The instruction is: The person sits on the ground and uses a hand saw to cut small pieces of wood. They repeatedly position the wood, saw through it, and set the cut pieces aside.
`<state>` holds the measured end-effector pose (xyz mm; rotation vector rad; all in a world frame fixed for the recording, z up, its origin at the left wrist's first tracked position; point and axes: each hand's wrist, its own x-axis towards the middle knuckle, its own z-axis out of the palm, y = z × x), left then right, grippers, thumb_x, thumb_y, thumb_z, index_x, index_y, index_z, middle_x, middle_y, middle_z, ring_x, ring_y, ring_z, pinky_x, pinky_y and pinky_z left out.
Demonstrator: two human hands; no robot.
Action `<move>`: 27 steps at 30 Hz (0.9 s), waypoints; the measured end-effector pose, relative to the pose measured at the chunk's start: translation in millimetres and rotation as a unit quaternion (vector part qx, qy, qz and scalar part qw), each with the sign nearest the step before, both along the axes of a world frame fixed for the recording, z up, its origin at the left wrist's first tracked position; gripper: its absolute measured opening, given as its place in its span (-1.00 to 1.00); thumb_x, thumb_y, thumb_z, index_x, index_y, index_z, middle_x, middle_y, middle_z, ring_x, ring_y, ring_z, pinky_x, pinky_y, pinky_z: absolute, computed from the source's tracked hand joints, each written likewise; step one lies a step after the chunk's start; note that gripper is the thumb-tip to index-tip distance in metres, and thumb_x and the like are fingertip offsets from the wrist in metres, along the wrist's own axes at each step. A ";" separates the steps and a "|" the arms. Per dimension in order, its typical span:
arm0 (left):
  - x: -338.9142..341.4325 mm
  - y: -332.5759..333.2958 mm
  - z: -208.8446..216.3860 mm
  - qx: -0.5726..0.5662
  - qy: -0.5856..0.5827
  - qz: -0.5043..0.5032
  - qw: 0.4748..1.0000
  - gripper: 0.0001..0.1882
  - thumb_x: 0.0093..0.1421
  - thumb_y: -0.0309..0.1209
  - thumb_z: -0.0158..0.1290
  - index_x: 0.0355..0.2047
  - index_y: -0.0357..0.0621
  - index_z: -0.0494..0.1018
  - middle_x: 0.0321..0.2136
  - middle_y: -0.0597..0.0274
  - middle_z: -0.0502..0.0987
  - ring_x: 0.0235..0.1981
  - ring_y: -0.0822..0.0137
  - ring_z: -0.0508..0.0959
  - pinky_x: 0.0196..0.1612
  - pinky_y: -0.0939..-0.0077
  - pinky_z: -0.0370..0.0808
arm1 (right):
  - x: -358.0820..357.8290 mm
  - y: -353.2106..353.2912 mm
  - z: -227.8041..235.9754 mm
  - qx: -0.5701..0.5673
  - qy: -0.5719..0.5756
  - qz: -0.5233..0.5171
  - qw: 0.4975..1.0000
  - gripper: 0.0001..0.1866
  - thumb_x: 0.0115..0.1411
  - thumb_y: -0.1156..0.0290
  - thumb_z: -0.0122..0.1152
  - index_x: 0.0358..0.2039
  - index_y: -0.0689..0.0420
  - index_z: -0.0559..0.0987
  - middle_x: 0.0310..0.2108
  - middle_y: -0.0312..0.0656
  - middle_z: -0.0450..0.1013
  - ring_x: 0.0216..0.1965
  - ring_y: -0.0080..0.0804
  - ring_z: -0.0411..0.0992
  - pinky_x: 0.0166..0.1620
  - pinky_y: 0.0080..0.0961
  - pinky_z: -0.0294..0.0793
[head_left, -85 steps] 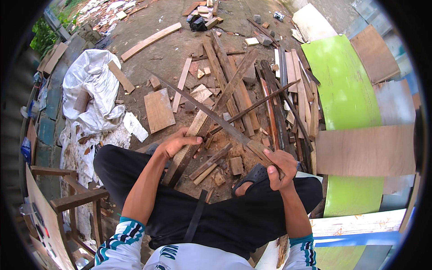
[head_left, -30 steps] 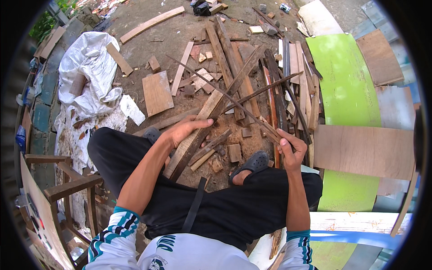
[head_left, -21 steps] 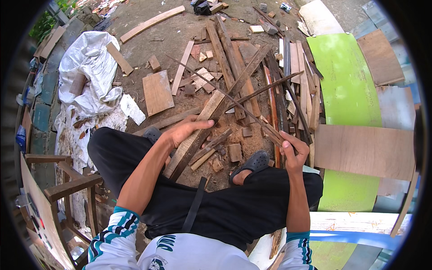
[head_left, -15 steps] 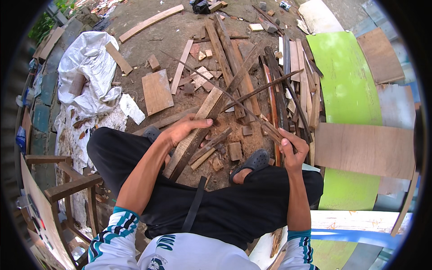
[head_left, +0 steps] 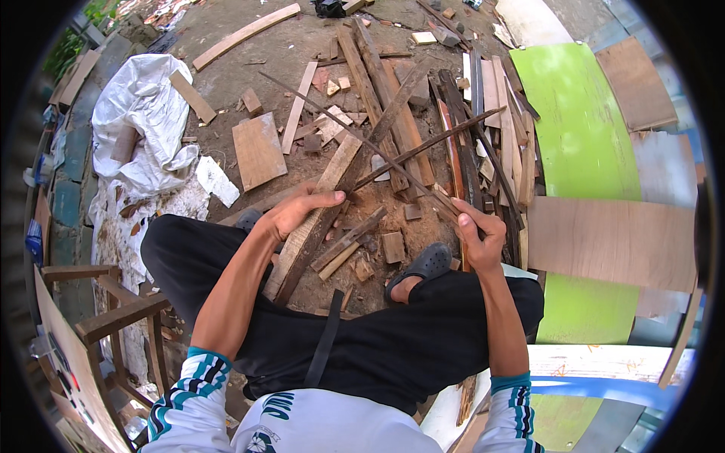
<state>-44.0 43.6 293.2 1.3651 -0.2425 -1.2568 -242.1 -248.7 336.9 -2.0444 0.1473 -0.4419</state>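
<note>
A squared length of timber (head_left: 313, 208) slants up and away in front of me, its lower end by my left thigh. My left hand (head_left: 298, 210) wraps round its middle, thumb across the upper face. Closed near my right knee, my right hand (head_left: 481, 230) grips the near end of a long, thin dark strip (head_left: 332, 118). The strip reaches far to the upper left, over the timber's far end; its exact kind I cannot tell. Between my feet lie short wood offcuts (head_left: 347, 245) and a small wood block (head_left: 393, 247).
Long planks (head_left: 374, 98) and dark wood strips (head_left: 495, 166) are piled ahead. To the right are a green board (head_left: 566, 128) and a plywood sheet (head_left: 612, 240). On the left lie a white sack (head_left: 143, 106), a square board (head_left: 258, 151) and a wooden frame (head_left: 124, 313).
My right hand has shifted slightly up and left with the thin strip. My left hand still holds the timber. The whole view has moved a little.
</note>
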 end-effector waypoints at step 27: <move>-6.7 -25.8 19.7 -0.076 -0.008 -0.047 0.996 -0.26 0.18 0.05 0.17 0.08 -0.40 0.35 -0.41 -0.10 0.58 -0.47 0.10 0.65 -0.33 0.27 0.59 | 38.8 -10.2 16.7 0.341 -0.077 -0.239 0.906 -0.57 0.37 0.13 0.16 -0.06 0.32 0.56 -0.50 -0.37 0.27 -0.58 -0.64 0.24 -0.48 -0.64 0.26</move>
